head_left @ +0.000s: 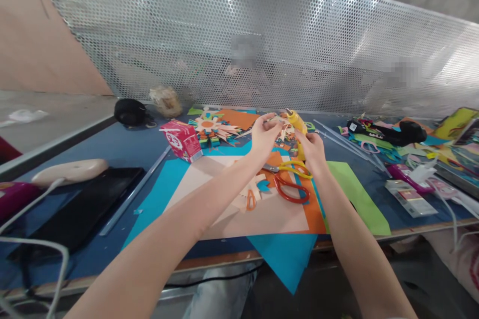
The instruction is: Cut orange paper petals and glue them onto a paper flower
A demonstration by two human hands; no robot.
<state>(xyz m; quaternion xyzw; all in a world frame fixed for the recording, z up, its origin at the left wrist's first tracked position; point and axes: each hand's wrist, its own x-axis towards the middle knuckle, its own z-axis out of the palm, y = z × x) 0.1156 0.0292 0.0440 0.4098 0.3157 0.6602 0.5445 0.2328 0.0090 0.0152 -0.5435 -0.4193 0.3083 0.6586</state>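
My right hand [313, 149] is wrapped round a yellow glue gun [298, 122], its nozzle tilted up and to the left. Close to that nozzle is my left hand [264, 135], fingers curled in a pinch; whatever they hold is too small to make out. Under my wrists lie scissors [292, 193] with red and yellow handle loops. They rest on pale pink paper [209, 199], beside cut paper pieces [251, 194]. Beyond the hands sits a layered paper flower [208, 124] in peach, orange, green and blue.
A red drink carton [181, 140] stands left of the papers. Further left are a clear glue stick [136, 189], a dark phone [90, 209] and a white cable [60, 249]. Green paper [355, 199] lies at right, near a small box [409, 198]. A perforated metal screen [194, 35] closes the back.
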